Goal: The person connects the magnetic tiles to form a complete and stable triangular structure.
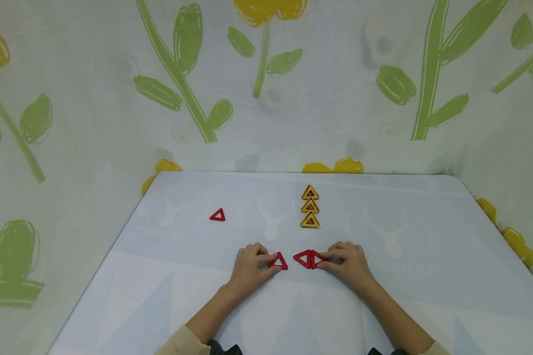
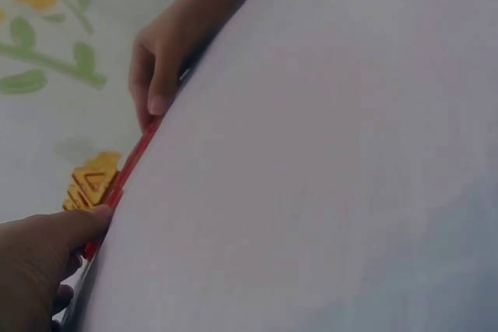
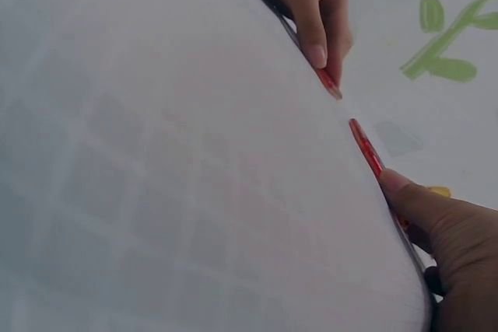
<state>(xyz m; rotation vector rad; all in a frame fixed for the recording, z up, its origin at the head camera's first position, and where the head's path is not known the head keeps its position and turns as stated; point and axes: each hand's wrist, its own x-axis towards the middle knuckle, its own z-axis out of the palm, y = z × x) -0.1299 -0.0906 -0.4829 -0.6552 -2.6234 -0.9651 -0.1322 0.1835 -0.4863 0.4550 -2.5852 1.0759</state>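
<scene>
My left hand (image 1: 251, 264) pinches a red open-centred triangle tile (image 1: 279, 262) between thumb and fingertips, low over the table. Across a small gap to the right, my right hand (image 1: 349, 261) pinches a second red triangle (image 1: 316, 259). That one lies edge to edge with another red triangle (image 1: 303, 258), whose point faces left toward my left hand. In the right wrist view the gap shows between the red tile (image 3: 327, 82) at the left hand's fingertips and the red pair (image 3: 366, 149) at my right thumb.
Behind the hands, yellow triangles (image 1: 310, 206) stand in a column, each pointing away from me. A lone red triangle (image 1: 218, 215) lies farther left on the pale patterned table (image 1: 266, 315). A flower-printed curtain (image 1: 320, 108) hangs beyond the table's back edge.
</scene>
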